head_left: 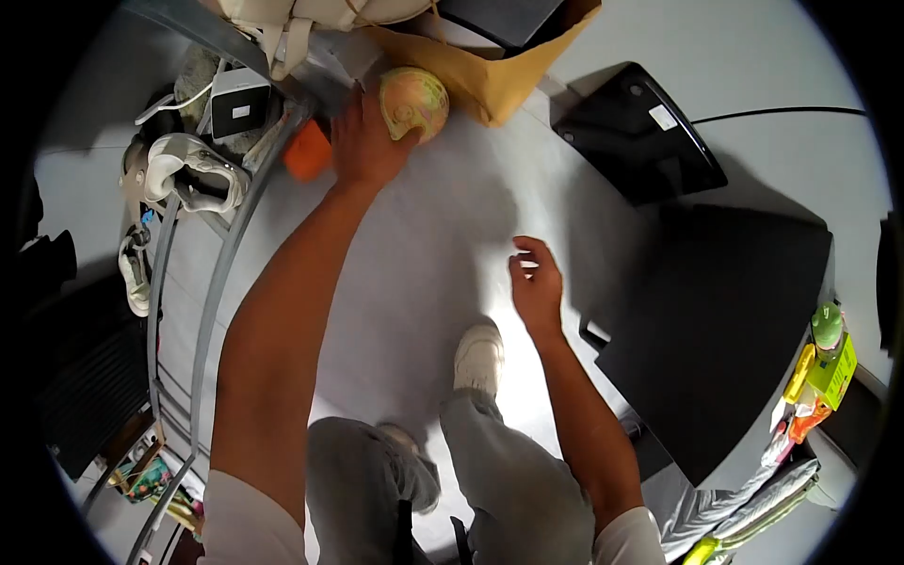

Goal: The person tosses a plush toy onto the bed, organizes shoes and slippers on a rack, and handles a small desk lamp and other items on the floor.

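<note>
My left hand (365, 141) is at the upper middle, its fingers apart around the near left side of a round yellow-orange patterned object (414, 102). The thumb touches the object's lower edge. Just left of the hand lies an orange item (307, 151). A brown paper bag (490, 83) with dark things in it stands right behind the round object. Over the floor right of centre, my right hand (537, 282) is raised with curved, parted fingers and nothing in it.
A grey metal rack (218, 273) with white shoes (196, 174) runs along the left. At the right are a glossy black device (640, 132) with a cable, a large dark panel (725, 330) and colourful packets (831, 381). My shoe (479, 358) is below centre.
</note>
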Demonstrator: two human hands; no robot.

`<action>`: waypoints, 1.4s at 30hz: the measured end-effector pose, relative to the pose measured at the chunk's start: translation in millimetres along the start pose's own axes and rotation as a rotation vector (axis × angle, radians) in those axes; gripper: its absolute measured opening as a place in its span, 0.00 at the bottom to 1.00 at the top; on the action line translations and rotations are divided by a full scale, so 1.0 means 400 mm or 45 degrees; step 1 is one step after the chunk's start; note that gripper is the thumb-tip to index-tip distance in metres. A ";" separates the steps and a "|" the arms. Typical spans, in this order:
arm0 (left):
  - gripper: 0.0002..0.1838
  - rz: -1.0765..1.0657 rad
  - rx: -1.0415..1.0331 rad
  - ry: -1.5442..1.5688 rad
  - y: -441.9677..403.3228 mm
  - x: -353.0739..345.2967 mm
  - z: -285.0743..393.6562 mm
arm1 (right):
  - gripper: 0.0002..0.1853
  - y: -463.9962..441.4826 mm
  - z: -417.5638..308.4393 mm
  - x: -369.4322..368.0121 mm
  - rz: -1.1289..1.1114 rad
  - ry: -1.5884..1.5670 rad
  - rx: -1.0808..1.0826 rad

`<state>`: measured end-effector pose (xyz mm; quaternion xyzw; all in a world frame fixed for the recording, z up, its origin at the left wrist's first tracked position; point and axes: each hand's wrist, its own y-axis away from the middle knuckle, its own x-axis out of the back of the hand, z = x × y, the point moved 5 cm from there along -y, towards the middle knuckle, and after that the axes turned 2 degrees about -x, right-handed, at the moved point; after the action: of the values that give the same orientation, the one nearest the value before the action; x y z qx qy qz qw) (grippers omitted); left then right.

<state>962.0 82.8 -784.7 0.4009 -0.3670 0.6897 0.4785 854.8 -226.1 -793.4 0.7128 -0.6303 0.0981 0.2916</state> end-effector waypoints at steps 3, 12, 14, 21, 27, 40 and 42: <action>0.44 -0.017 -0.144 0.034 -0.036 -0.045 -0.035 | 0.15 -0.079 0.029 0.026 0.121 -0.035 -0.106; 0.22 -0.144 -0.364 0.346 0.321 0.056 0.153 | 0.35 -0.015 -0.033 0.066 0.182 0.199 -0.069; 0.20 -0.283 -0.454 0.493 0.401 0.066 0.173 | 0.41 0.003 -0.060 0.064 0.125 0.313 0.085; 0.11 -0.566 -0.454 0.488 0.439 0.051 0.107 | 0.57 0.081 -0.163 -0.121 -0.260 0.730 0.561; 0.08 -0.278 -0.218 0.516 0.421 0.150 0.040 | 0.55 0.081 -0.158 -0.200 -0.407 0.900 0.518; 0.07 -0.214 0.038 0.336 0.472 0.231 -0.174 | 0.52 0.080 -0.117 -0.165 -0.256 0.933 0.405; 0.07 -0.215 0.074 0.344 0.478 0.239 -0.193 | 0.53 0.068 -0.062 -0.118 -0.114 1.000 0.342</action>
<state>742.8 134.2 -753.2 0.3475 -0.2441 0.7050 0.5680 825.6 -174.0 -789.3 0.6796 -0.4212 0.4310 0.4183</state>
